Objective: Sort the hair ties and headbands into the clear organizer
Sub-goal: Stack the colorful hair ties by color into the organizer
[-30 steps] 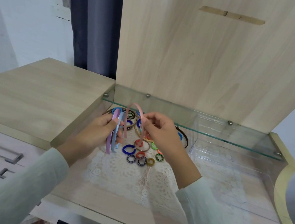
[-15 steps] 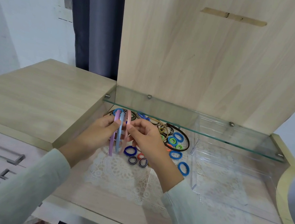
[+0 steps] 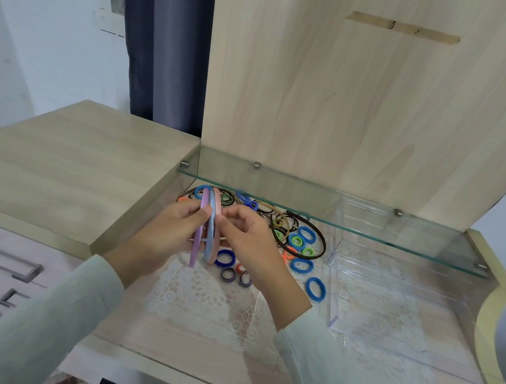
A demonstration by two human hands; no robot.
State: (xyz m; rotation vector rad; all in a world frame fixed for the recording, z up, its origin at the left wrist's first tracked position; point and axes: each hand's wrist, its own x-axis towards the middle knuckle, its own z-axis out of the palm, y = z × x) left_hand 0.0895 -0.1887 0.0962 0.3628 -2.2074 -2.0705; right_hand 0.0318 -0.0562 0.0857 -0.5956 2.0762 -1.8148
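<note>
Both hands hold a bunch of three thin headbands (image 3: 209, 238), purple, light blue and pink, upright above the lace mat. My left hand (image 3: 168, 231) grips them from the left and my right hand (image 3: 248, 241) pinches them from the right. Behind and to the right lies a pile of hair ties (image 3: 298, 243) in blue, green, orange and black, ringed by a dark brown headband (image 3: 321, 236). Loose blue hair ties (image 3: 315, 289) lie nearer. The clear organizer (image 3: 397, 283) stands at the right, partly under the glass shelf.
A glass shelf (image 3: 340, 220) juts out above the pile at the back. A raised wooden cabinet top (image 3: 67, 154) borders the recess on the left, with drawer handles (image 3: 2, 260) below. A white lace mat (image 3: 209, 305) covers the desk surface.
My right hand brought the pink headband leftward and set it against the purple and blue ones in my left hand; now both hands hold the bunch together. The hair tie pile is uncovered.
</note>
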